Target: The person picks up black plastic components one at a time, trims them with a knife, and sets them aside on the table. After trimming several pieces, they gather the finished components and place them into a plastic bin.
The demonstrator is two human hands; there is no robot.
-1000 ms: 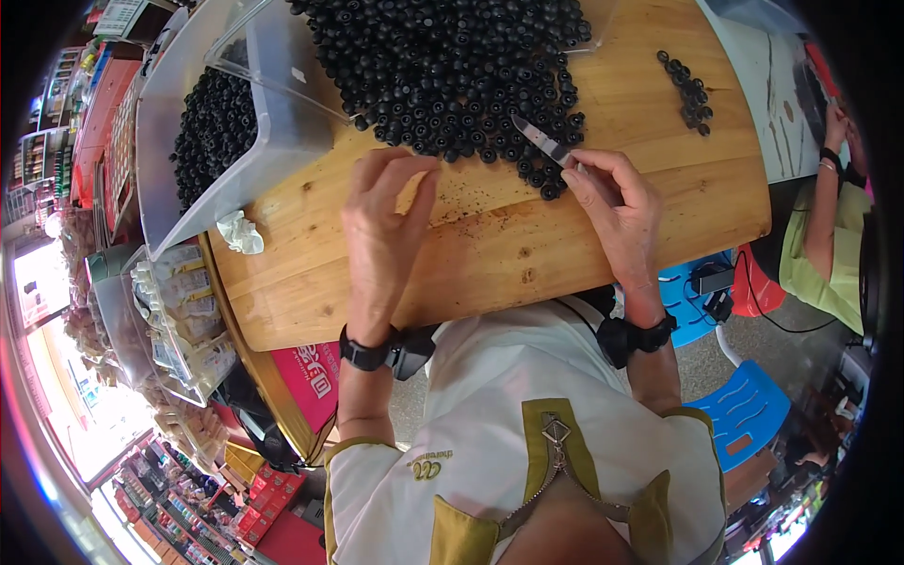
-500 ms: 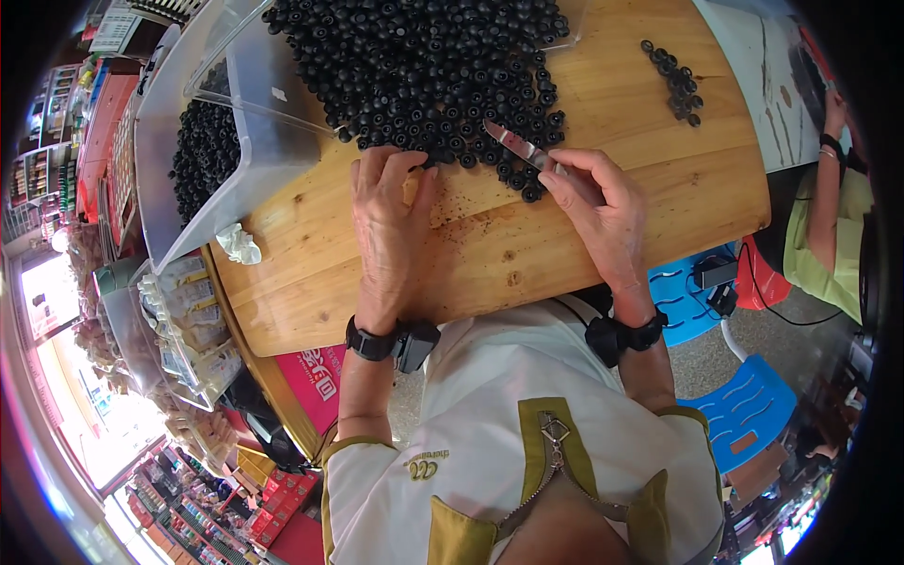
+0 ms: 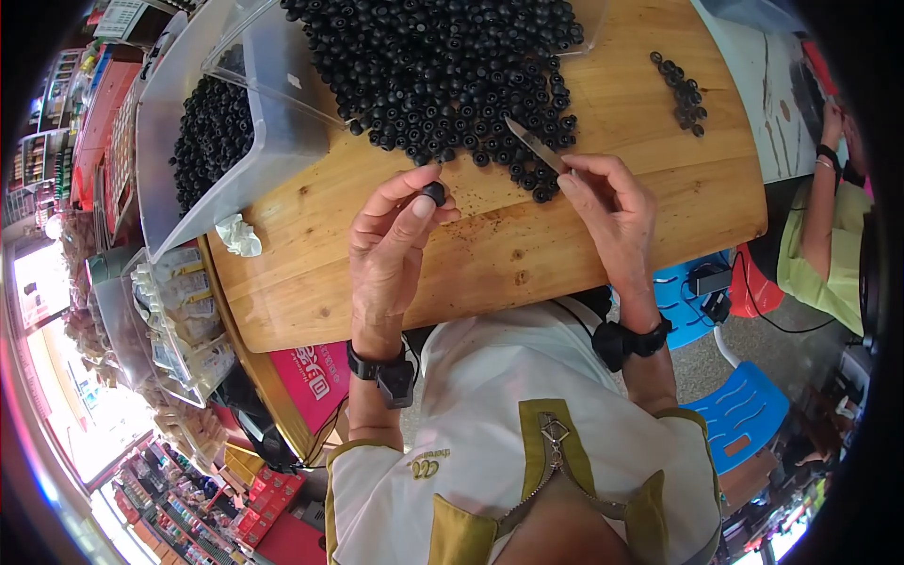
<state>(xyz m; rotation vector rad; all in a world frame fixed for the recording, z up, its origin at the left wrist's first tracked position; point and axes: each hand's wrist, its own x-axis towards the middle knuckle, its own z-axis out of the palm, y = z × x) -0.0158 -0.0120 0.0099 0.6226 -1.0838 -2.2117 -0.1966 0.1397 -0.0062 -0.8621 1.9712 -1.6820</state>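
Note:
Between the thumb and fingers of my left hand (image 3: 394, 231) is one small round black cap (image 3: 434, 193), lifted above the wooden table (image 3: 377, 292). My right hand (image 3: 617, 212) grips a small knife (image 3: 537, 146), its blade pointing up and left over the near edge of the heap. That heap of black caps (image 3: 443, 75) spreads across the far part of the table, with a few straying toward my right hand. What the underside of the held cap looks like is hidden by my fingers.
At the left, a clear plastic bin (image 3: 282, 141) holds more black caps. A crumpled white tissue (image 3: 238, 235) lies near the table's left edge. A small separate group of caps (image 3: 680, 89) sits at the right. Blue stools (image 3: 739, 414) and another person's arm (image 3: 825, 207) are beyond.
My left hand has come back from the heap's edge and turned, now with one black cap pinched in it. My right hand keeps the knife and has moved slightly right.

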